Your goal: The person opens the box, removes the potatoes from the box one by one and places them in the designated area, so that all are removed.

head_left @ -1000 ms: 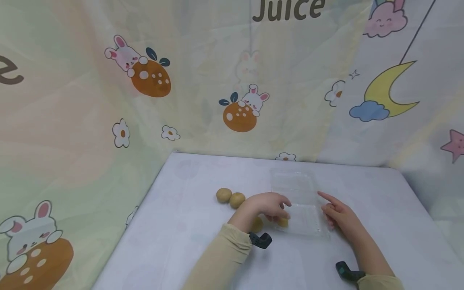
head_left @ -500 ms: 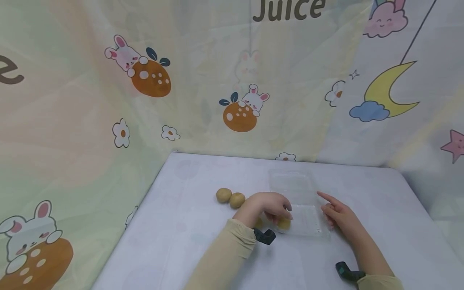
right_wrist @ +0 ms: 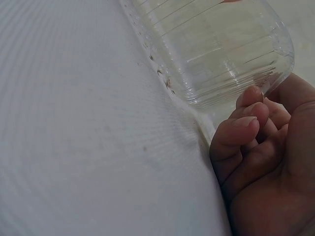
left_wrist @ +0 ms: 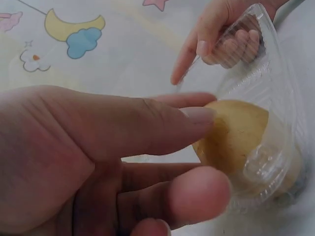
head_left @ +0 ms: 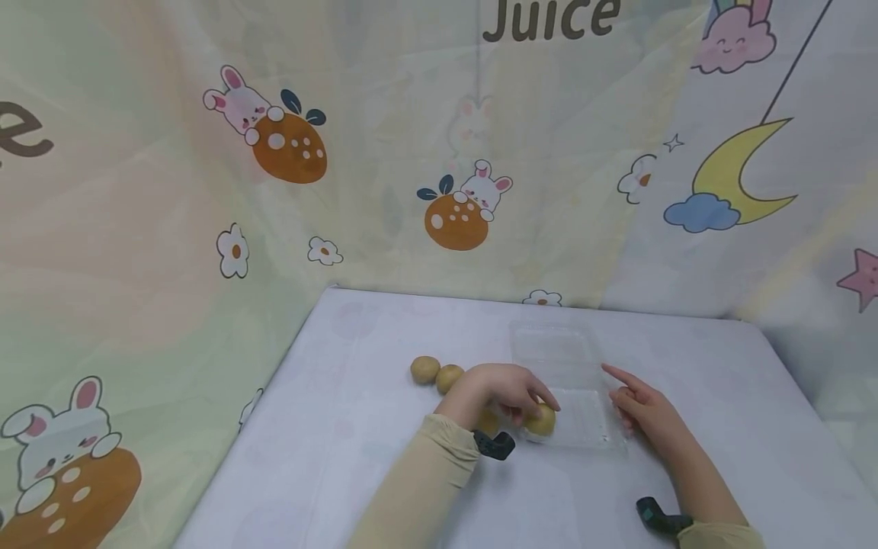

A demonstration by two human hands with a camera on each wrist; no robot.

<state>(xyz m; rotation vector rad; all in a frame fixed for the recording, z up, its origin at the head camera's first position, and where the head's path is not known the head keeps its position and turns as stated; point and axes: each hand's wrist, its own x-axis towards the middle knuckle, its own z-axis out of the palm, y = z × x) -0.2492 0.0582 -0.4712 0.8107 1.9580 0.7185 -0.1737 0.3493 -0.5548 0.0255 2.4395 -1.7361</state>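
A clear plastic clamshell box (head_left: pixel 579 419) lies open on the table, its lid (head_left: pixel 552 343) folded back. A yellow-brown potato (head_left: pixel 542 420) sits in the near left corner of its base, also seen through the clear wall in the left wrist view. My left hand (left_wrist: pixel 113 147) is at this potato, thumb and fingers spread apart beside it; the thumb tip looks close to its skin, and contact is hard to tell. Beside the box's right edge is my right hand (head_left: pixel 641 408), index finger straight, other fingers loosely curled by the clear wall.
Two more potatoes (head_left: pixel 425 370) lie touching or nearly so, left of the box. Another potato (head_left: pixel 488 422) is partly hidden under the left wrist. A printed cloth backdrop (head_left: pixel 370 191) hangs behind the white-covered table (head_left: pixel 309 427).
The left hand lowered the potato into the box's left corner, then loosened its fingers and drew slightly left, so more of the potato shows. The right hand stayed in place.
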